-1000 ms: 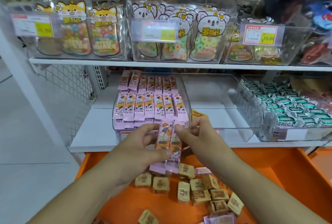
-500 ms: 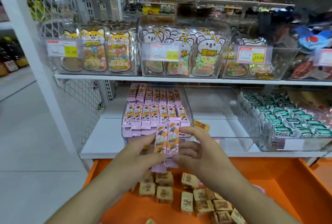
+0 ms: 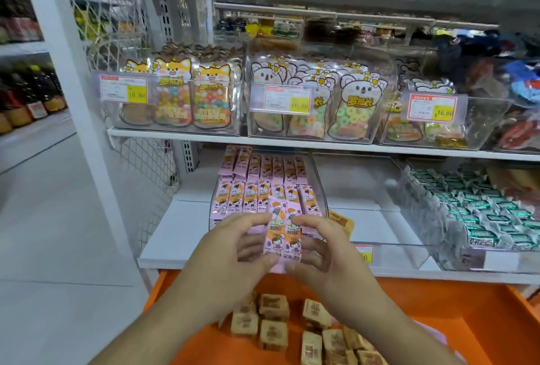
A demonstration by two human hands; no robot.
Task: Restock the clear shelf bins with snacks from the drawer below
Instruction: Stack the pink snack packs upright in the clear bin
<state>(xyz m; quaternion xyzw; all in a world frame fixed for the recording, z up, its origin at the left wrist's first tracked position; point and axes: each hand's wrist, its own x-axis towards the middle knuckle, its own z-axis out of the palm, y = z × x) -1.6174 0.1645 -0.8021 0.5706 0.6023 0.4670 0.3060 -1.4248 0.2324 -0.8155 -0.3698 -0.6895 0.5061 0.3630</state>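
pink snack packets (image 3: 283,233): I see two held upright, side by side, at the front edge of the clear bin (image 3: 320,189)
left hand (image 3: 230,250): pinching the packets' left side
right hand (image 3: 324,250): gripping their right side
drawer (image 3: 438,320): orange, tan packets (image 3: 273,332) inside

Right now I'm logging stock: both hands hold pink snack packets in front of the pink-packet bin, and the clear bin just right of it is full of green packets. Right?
Not quite. In the head view the left hand and right hand do hold pink snack packets before the pink-packet bin, but the clear bin just right of it looks empty; the green packets fill the next bin over.
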